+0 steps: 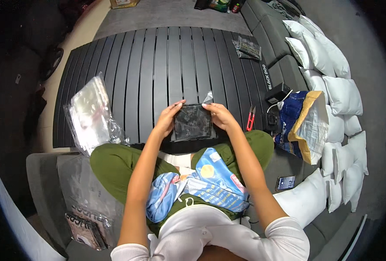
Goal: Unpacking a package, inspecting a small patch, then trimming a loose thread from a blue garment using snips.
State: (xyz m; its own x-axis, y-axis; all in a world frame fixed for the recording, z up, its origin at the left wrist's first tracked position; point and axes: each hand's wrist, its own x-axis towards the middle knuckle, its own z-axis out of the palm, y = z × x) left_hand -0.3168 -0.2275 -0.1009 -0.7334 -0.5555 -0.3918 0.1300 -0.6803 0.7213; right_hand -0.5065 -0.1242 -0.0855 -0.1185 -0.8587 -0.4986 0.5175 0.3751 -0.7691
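**Slatted table (pixel 161 65), dark packet (pixel 193 122) at clock centre**

Clear bags (pixel 90 108) lie at nine o'clock, probably for reach. Left hand (pixel 170 116) and right hand (pixel 220 115), nearly closed, pinch the packet's upper corners at the table's near edge, seemingly keeping it flat. Red snips (pixel 250 122) lie at three o'clock.

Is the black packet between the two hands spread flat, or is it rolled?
Spread flat: the black packet shows a broad, nearly square face.

glossy plastic packet (pixel 193 122); smooth, matt slatted table (pixel 161 65).
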